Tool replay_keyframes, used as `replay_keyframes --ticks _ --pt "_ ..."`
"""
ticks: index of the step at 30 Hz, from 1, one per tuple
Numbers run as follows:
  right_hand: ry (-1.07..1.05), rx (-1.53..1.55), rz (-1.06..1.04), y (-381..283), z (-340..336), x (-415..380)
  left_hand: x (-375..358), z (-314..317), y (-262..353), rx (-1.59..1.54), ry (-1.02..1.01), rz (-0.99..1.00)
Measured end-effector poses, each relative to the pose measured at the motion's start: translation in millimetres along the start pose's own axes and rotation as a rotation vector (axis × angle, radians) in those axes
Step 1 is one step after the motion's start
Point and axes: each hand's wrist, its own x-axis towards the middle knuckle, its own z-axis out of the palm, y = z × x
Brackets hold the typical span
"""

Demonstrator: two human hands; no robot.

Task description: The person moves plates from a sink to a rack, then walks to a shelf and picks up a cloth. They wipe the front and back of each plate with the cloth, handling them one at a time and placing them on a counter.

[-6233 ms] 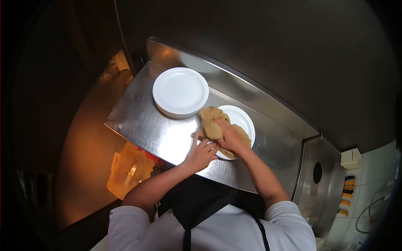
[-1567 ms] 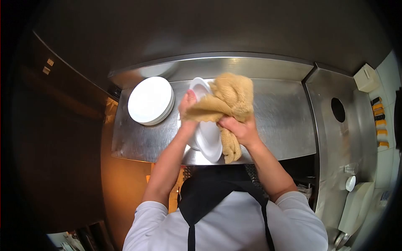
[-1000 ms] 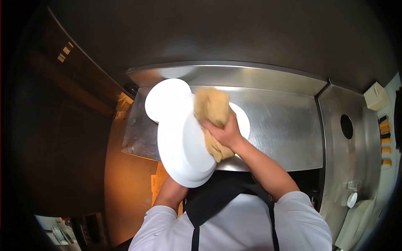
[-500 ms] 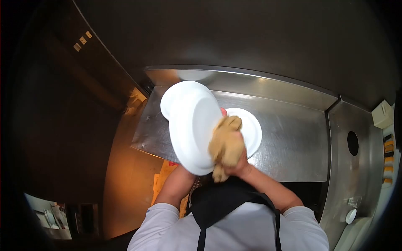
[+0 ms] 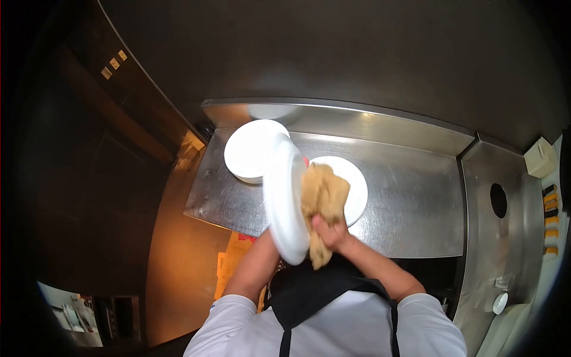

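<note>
A white plate (image 5: 279,202) is tilted on edge in front of my body, slightly smeared by motion. My left hand is hidden behind it, with the left forearm (image 5: 259,262) leading up to its lower edge. A tan cloth (image 5: 324,190) is bunched in my right hand (image 5: 333,231), pressed against or close to the plate's face. To the left on the steel counter stands a stack of white plates (image 5: 253,150). Beyond the cloth, another white plate (image 5: 355,187) lies on the counter, partly covered from view.
The steel counter (image 5: 410,196) has a raised back edge. Right of it, a lower steel surface has a round dark hole (image 5: 498,200) and a small white dish (image 5: 500,303). A white box (image 5: 540,157) and yellow-and-black items (image 5: 551,217) line the right wall.
The held plate has turned more edge-on and shifted slightly, uncovering more of the plate stack at left. The cloth in my right hand has moved across and changed shape.
</note>
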Motion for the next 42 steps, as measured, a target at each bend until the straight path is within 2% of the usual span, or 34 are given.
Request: replay_keyframes --ticks 1,2,4,6,7,9,10,13,16,17,18,19,21,22,24,26,28,32,34,35,36,38,41,42 --pt "-0.049 -0.052 -0.135 2 1 -13 23 3 14 0.08 0.093 0.059" --pt "-0.166 -0.032 -0.169 -8 -9 -13 46 4 30 0.154 0.196 0.136" --pt "-0.176 -0.245 -0.202 -56 -23 12 57 8 64 0.22 0.358 0.34" --pt "0.005 -0.28 0.033 -76 -31 42 68 -9 74 0.429 0.392 0.4" --pt "0.072 -0.076 0.259 -76 -35 50 64 -9 93 0.531 0.426 0.424" --pt "0.276 -0.111 0.301 -57 -48 66 53 -6 130 0.599 0.437 0.578" --pt "0.363 -0.022 0.32 -46 -57 72 43 -6 151 0.564 0.297 0.491" --pt "0.596 0.24 0.376 -28 -71 81 9 -6 190 -0.042 -0.173 0.548" --pt "0.743 0.412 0.49 -22 -68 82 -21 3 168 -0.089 -0.22 0.582" --pt "0.726 0.436 0.452 -13 -64 81 -28 4 136 0.066 -0.15 0.558" --pt "0.711 0.458 0.418 -5 -58 78 -36 18 130 0.058 -0.06 0.662" --pt "0.697 0.478 0.39 0 -53 73 -38 15 125 0.023 -0.043 0.597" --pt "0.618 0.378 0.385 2 -55 67 -39 7 113 -0.057 0.002 0.464" --pt "0.573 0.305 0.363 8 -63 65 -40 2 116 0.006 0.019 0.513" --pt "0.437 0.086 0.335 3 -84 73 -41 -21 128 0.203 -0.083 0.555" --pt "0.203 -0.131 0.205 -10 -108 87 -43 -39 141 0.422 -0.142 0.612" --pt "-0.005 -0.36 0.034 -30 -112 112 -42 -44 161 0.57 -0.226 0.584" --pt "-0.413 -0.745 -0.321 -91 -83 164 -41 -33 190 0.766 -0.361 0.447" --pt "-0.569 -0.835 -0.476 -104 -55 169 -33 -38 171 0.842 -0.394 0.522" --pt "-0.47 -0.724 -0.539 -103 -49 167 -27 -40 157 0.881 -0.41 0.561" --pt "-0.372 -0.608 -0.598 -100 -43 164 -25 -37 140 0.964 -0.361 0.787" --pt "-0.185 -0.471 -0.523 -96 -44 158 -16 -37 114 0.734 -0.197 0.563" --pt "0.132 -0.173 -0.205 -85 -61 138 -7 -63 89 0.339 0.037 0.164" --pt "0.246 -0.07 -0.114 -80 -67 132 -2 -77 80 0.222 0.134 0.151"
